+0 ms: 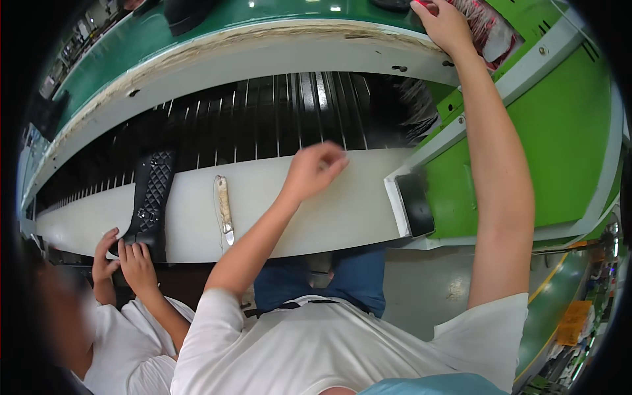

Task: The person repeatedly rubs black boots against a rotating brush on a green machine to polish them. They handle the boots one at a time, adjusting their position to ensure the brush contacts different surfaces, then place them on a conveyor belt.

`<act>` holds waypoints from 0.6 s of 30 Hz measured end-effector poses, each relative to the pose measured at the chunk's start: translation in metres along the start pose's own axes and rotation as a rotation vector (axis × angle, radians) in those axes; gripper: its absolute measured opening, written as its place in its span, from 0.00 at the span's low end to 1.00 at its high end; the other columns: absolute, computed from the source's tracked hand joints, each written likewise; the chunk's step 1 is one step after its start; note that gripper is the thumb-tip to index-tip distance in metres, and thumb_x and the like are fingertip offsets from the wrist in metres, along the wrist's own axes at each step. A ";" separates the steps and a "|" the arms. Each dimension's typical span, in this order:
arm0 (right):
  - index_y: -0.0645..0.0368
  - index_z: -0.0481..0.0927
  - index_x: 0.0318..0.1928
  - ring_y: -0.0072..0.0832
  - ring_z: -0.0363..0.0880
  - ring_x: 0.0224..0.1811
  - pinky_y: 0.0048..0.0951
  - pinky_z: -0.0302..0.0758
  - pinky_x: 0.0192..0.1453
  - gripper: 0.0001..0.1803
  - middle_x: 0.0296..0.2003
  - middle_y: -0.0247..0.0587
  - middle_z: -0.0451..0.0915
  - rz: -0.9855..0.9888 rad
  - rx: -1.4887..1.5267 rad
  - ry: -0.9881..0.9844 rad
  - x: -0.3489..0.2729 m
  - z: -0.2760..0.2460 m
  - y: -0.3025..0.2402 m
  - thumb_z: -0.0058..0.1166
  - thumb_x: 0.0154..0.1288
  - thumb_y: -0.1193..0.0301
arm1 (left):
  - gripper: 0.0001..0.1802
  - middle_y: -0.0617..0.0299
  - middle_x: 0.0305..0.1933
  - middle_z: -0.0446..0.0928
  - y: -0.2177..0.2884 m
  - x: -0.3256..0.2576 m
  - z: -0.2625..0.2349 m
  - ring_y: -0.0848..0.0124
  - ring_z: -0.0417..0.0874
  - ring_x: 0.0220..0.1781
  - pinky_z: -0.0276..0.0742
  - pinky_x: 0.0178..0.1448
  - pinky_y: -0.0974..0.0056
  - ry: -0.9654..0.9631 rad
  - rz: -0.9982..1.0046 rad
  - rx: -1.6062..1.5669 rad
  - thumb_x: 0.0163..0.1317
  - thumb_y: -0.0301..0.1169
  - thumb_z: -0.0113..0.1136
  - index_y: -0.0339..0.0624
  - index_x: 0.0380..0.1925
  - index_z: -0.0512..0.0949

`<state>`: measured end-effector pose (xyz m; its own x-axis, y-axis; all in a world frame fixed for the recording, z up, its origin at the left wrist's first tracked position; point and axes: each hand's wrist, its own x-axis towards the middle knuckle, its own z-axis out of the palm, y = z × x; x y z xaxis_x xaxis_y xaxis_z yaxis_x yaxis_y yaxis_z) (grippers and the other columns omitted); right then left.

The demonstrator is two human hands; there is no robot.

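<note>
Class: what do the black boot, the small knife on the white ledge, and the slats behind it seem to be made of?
Boot: black leather or an imitation, semi-gloss; quilted diamond stitching catches the light. Which of the two cannot be told.
Knife: pale, worn handle, perhaps wood or wrapped tape; the short blade looks like grey metal.
Slats: dark and glossy with bright highlights, probably metal or hard plastic.
Ledge: smooth, matt white, likely painted.

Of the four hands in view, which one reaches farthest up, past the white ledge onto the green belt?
The wearer's right hand, stretched to the green belt. Their left hand hovers over the white ledge; the co-worker's hands touch the black quilted boot.
</note>
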<state>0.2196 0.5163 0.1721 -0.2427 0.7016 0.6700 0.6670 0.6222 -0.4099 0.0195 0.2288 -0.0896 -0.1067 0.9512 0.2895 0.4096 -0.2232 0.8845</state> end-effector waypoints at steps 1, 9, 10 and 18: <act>0.58 0.92 0.54 0.47 0.94 0.54 0.46 0.87 0.61 0.21 0.48 0.51 0.94 -0.012 -0.066 0.067 -0.002 -0.001 -0.006 0.68 0.77 0.53 | 0.14 0.54 0.44 0.93 -0.014 0.037 0.012 0.69 0.95 0.44 0.90 0.50 0.62 -0.001 0.067 0.006 0.74 0.35 0.77 0.36 0.50 0.91; 0.56 0.93 0.40 0.56 0.92 0.47 0.56 0.86 0.55 0.16 0.41 0.55 0.93 0.049 -0.123 0.282 -0.011 -0.009 -0.017 0.64 0.73 0.57 | 0.43 0.40 0.57 0.92 -0.102 0.262 0.120 0.45 0.92 0.64 0.85 0.70 0.44 -0.190 -0.429 0.383 0.70 0.71 0.66 0.40 0.59 0.91; 0.55 0.93 0.40 0.57 0.92 0.47 0.56 0.86 0.54 0.15 0.41 0.55 0.93 0.048 -0.132 0.294 -0.011 -0.009 -0.017 0.63 0.73 0.57 | 0.44 0.40 0.59 0.91 -0.109 0.275 0.133 0.45 0.91 0.67 0.84 0.71 0.44 -0.133 -0.422 0.415 0.70 0.72 0.65 0.41 0.60 0.91; 0.57 0.94 0.38 0.56 0.92 0.48 0.54 0.86 0.56 0.15 0.41 0.55 0.93 0.018 -0.132 0.243 -0.008 -0.015 -0.011 0.64 0.71 0.59 | 0.38 0.40 0.70 0.85 -0.154 0.343 0.134 0.42 0.84 0.75 0.81 0.75 0.43 0.161 0.179 0.532 0.78 0.63 0.59 0.44 0.70 0.83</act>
<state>0.2249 0.4986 0.1804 -0.0645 0.5985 0.7985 0.7593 0.5487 -0.3499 0.0413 0.6176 -0.1754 -0.1135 0.8547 0.5066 0.8285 -0.2000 0.5231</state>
